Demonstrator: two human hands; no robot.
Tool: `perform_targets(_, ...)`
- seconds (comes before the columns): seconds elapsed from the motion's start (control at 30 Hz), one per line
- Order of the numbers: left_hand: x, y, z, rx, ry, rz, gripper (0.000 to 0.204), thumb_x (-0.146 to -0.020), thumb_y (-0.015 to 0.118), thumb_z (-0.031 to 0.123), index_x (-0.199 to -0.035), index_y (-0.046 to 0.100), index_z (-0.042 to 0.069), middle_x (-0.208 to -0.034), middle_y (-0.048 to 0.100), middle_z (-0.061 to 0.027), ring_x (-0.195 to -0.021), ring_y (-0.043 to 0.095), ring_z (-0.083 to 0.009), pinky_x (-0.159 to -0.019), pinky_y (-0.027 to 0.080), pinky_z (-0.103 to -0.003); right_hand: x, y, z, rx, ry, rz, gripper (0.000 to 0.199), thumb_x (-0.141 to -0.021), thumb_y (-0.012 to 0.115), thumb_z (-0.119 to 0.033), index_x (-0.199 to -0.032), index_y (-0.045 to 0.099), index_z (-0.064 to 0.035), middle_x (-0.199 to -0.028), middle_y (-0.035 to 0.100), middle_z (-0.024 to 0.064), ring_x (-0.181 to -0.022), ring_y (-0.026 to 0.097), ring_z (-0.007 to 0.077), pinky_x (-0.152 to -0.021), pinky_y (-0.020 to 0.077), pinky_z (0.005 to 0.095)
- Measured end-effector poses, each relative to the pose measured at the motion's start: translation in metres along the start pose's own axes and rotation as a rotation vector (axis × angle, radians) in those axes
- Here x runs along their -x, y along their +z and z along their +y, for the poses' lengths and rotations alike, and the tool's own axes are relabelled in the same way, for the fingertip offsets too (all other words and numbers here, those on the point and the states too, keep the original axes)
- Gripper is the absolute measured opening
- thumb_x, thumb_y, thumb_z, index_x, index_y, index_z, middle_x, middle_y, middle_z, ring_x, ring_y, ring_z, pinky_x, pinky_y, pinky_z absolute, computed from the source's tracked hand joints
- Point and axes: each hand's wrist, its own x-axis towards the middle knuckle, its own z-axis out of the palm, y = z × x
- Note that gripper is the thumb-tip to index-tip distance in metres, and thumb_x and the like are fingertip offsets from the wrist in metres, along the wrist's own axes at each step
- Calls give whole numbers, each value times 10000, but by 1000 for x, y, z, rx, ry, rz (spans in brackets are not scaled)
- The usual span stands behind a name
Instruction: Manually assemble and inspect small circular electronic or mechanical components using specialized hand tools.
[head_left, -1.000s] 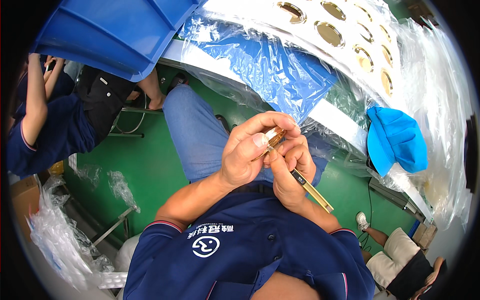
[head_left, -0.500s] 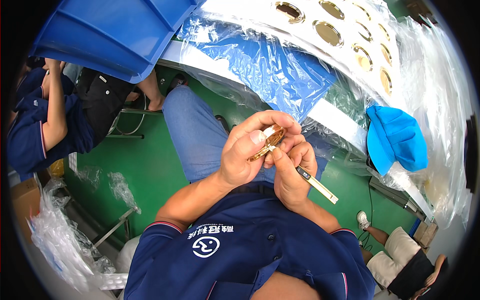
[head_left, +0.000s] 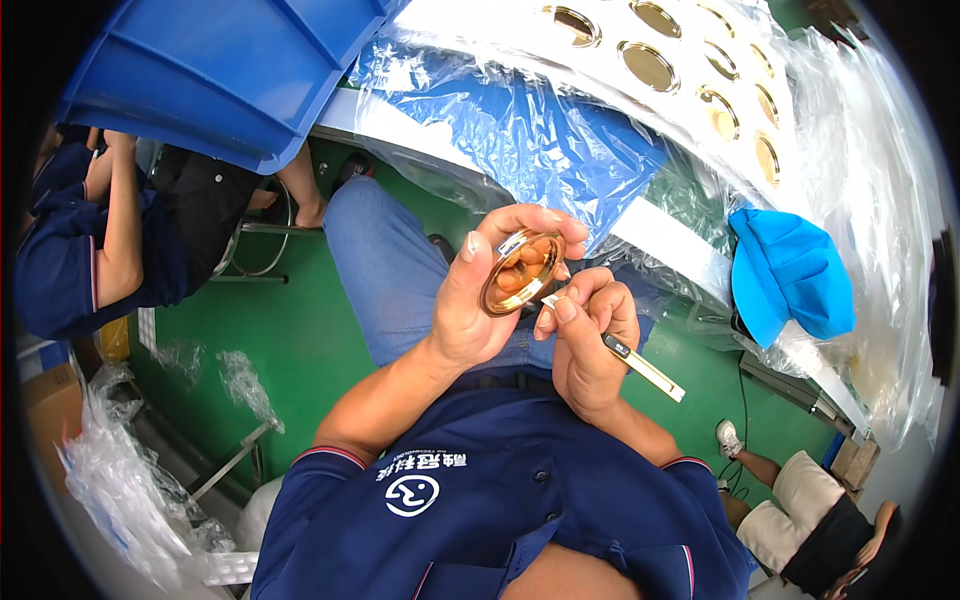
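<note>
My left hand [head_left: 462,312] grips a round, mirror-bright gold part [head_left: 522,272] by its rim, thumb on the near side and fingers curled over the far edge. The part is tilted, and its shiny face reflects fingers. Close beside its lower right edge, my right hand [head_left: 592,350] is closed around a slim utility knife [head_left: 648,372] with a pale gold body and a dark slider. The knife's tip end points at the part, a small gap apart from it. The back end of the handle sticks out toward the lower right.
Ahead, a white tray [head_left: 690,55] bears several similar gold rounds. Clear plastic film [head_left: 860,250] and a blue sheet [head_left: 520,130] drape the table. A blue cap [head_left: 795,275] lies at right, a blue bin [head_left: 220,70] stands at upper left. A seated co-worker [head_left: 120,220] is at left.
The gold part has turned so more of its face shows. My right hand and the knife have drawn back slightly to the right, leaving a gap from the part.
</note>
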Motion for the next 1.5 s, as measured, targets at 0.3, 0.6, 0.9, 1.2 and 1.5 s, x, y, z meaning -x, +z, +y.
perform_targets(0.3,-6,12,11,-79,-76,91,661,-869,360,432,-1301,328,-68,-1288,417,-234,-1174,446,-316,-991,361,-410,0,-2,-2,4,-12,-28,248,-801,519,113,-763,356,-71,-921,435,88,-705,568,146,-600,506,264)
perform_targets(0.6,0,2,3,-47,-19,12,540,-870,347,429,-1141,469,-21,-1157,494,-206,-1082,490,-291,-947,377,-417,0,-2,-1,115,-88,-107,242,-809,527,102,-790,359,-72,-929,424,79,-740,554,125,-645,500,259)
perform_targets(0.9,1,5,0,-138,34,-33,462,-873,410,397,-1084,509,-3,-1073,520,-185,-1012,520,-278,-907,402,-411,2,2,-1,285,-166,-122,250,-809,520,121,-774,356,-64,-923,419,67,-774,550,112,-700,476,248)
perform_targets(1.2,1,7,-1,-140,42,-26,455,-871,419,394,-1069,518,-3,-1059,524,-186,-1009,524,-276,-897,406,-407,1,2,3,379,-182,-89,266,-795,527,138,-759,352,-60,-916,420,65,-731,505,81,-672,449,220)
perform_targets(1.5,2,6,-2,-165,43,-30,449,-869,423,396,-1060,523,2,-1046,526,-184,-998,522,-273,-890,406,-404,2,2,4,413,-202,-80,270,-786,531,142,-741,359,-60,-891,424,62,-725,501,82,-670,451,223)
